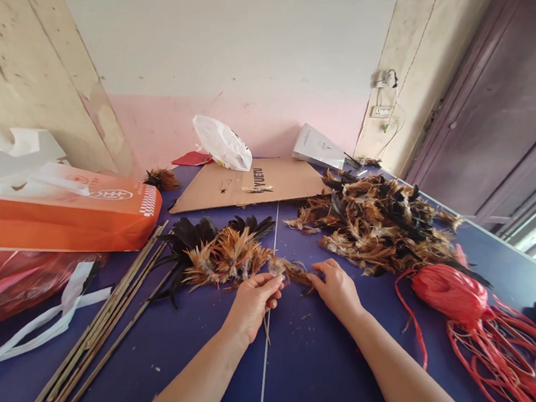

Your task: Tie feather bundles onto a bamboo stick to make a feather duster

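Observation:
My left hand (256,301) is closed in a pinch on the base of a small bunch of brown feathers (295,270). At the other end of the bunch, the fingers of my right hand (336,290) are bent together on the feather tips. Just left of my hands lies a row of orange-brown feather tufts (232,254), with black feathers (193,235) at its far left. To the right spreads a large heap of loose brown and black feathers (380,221). A thin pale quill end (267,328) points down beneath my left hand.
Several thin sticks (100,321) lie on the blue table (317,383), beside an orange bag (80,227) and white strips (21,345). Red plastic twine (453,294) sprawls at the right. Behind are a cardboard sheet (198,189), a white plastic bag (221,143) and a grey-white box (318,146).

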A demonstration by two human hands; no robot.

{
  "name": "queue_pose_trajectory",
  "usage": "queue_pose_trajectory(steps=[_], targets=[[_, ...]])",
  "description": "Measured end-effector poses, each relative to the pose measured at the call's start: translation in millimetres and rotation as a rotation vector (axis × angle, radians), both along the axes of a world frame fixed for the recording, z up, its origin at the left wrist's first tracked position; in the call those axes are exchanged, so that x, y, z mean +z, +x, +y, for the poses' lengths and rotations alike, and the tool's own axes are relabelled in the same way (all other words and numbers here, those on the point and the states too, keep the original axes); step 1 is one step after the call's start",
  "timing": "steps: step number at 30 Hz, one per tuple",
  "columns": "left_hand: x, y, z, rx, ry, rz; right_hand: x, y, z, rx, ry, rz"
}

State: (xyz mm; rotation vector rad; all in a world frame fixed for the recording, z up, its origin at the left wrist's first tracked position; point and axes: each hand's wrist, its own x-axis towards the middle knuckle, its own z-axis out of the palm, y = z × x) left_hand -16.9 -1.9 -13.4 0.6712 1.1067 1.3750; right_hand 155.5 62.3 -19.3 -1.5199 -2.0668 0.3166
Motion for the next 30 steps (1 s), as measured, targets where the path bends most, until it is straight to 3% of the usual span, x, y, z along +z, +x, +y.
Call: queue_pose_trajectory(steps=[2,4,10,15,21,24,30], targets=[[-0.9,0,0,-0.011,0.002,-0.056,0.4,-1,-2,0.015,-0.025,-0.105],[-2.3,2,-1,-0.034,-0.005,-0.078,1.9,-2,-5,0.014,-0.068,-0.08],[-6.7,5,-3,-0.04,-0.075,-0.078,2.6,4,0,-0.014,-0.351,0.494],[-5.5,6,-4,-0.077,-0.096,-0.058,3.0,6,-1,0.05,-0.582,0.769],[-0.6,11,-7,-0.104,-0.12,-0.07,7.5,-4,-13,0.131,-0.729,0.986],[0.2,13,-8,-0.095,-0.136,-0.083,9.3,-10,-20,0.148,-0.758,1.047],[-3.5,15,-8,-0.085,-0.138,-0.098,10.6,-21,-32,0.133,-0.661,1.02]])
